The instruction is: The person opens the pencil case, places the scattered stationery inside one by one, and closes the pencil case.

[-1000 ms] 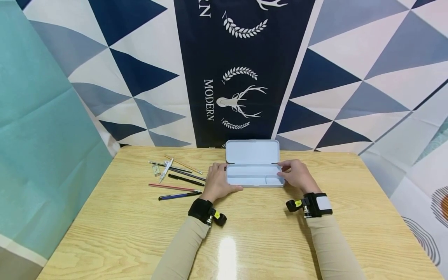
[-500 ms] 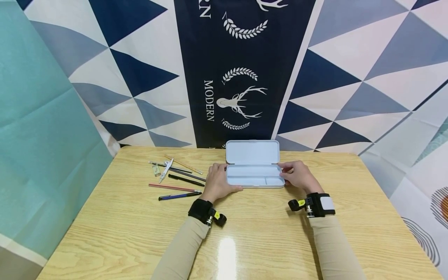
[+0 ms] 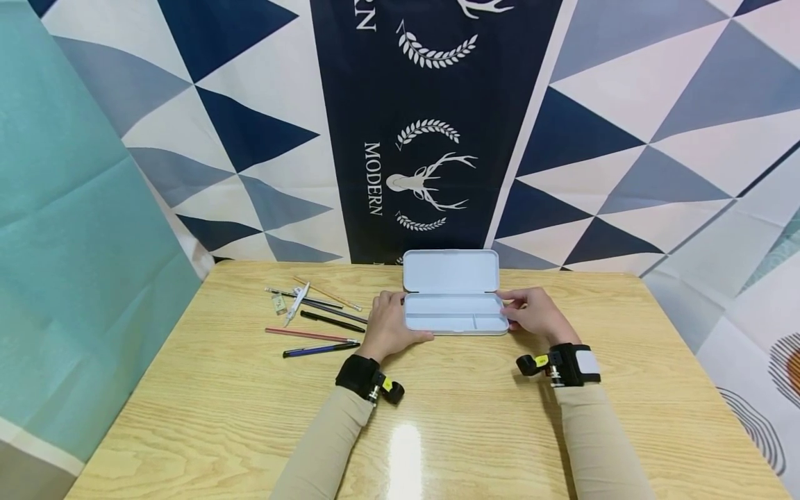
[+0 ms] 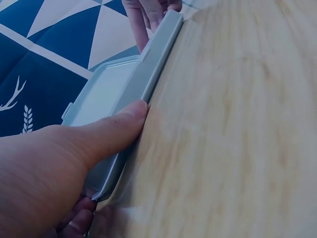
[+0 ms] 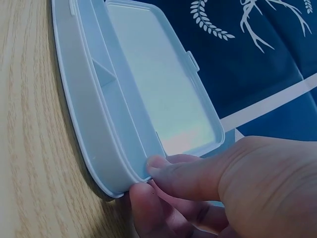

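The fingers [image 5: 190,176] of the right hand [image 3: 534,316] pinch the right end of the case [image 3: 437,323], thumb tip over the rim and the others outside or below it; the left hand [image 3: 389,328] grips the opposite end, its thumb laid along the front wall, its other fingers mostly hidden behind. So the case lies between the two hands, touching both, its long axis running left to right across the person's front, neither hand clearly nearer; it sits toward the far side of the table [image 3: 462,417], with a short divider [image 5: 103,74] closer to its right end. To the left, the left hand is much the nearer one to the loose things: the blue pen [image 3: 320,350] and red pencil [image 3: 303,335] meet at their right ends just beside it, the black pen [image 3: 331,321] points in at it, and past these lie the compass [image 3: 297,303], eraser [image 3: 278,304] and yellow pencil [image 3: 328,293]. The lid [image 3: 451,271] stands open on the case's far side; whether it touches the cloth [image 3: 625,139] behind cannot be told. The table is pale grained wood, glossy enough to throw back a light; beyond it hang that triangle-patterned cloth and, at left, a teal sheet [image 3: 94,229].
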Tool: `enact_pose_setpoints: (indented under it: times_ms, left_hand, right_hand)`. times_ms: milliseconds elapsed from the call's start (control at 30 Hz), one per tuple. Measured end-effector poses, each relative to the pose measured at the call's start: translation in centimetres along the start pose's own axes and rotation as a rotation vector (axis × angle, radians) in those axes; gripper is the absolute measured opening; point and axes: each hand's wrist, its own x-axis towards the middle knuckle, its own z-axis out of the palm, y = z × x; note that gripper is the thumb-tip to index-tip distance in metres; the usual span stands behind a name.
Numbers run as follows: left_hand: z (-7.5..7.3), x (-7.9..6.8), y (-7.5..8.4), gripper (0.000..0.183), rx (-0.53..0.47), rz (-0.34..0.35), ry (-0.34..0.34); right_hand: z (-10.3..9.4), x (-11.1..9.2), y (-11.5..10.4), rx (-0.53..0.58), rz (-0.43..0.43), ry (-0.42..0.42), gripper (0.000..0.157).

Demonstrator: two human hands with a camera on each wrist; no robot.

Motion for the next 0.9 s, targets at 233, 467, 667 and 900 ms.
enact_pose_setpoints:
  times_ms: [233,467,667,900]
  left_hand:
    - [-0.2,-0.2,0.1,0.102,0.04,0.026,-0.002]
    - [-0.8,-0.5,0.4,0.114,0.042,0.042,-0.006]
    - [-1.3,0.1,0.3,0.141,0.024,0.017,0.024]
    - [0.6,2.9,-2.8,0.135,0.059,0.102,0.097]
  right_hand:
    - [0.1,0.1,-0.3,0.007,0.017,0.012,0.047]
    - [0.2,0.1,-0.4,0.006,0.014,-0.001,0.047]
    - [0.3,0.1,-0.4,0.014,0.018,0.001,0.048]
    - [0.2,0.0,-0.3,0.012,0.025,0.005,0.048]
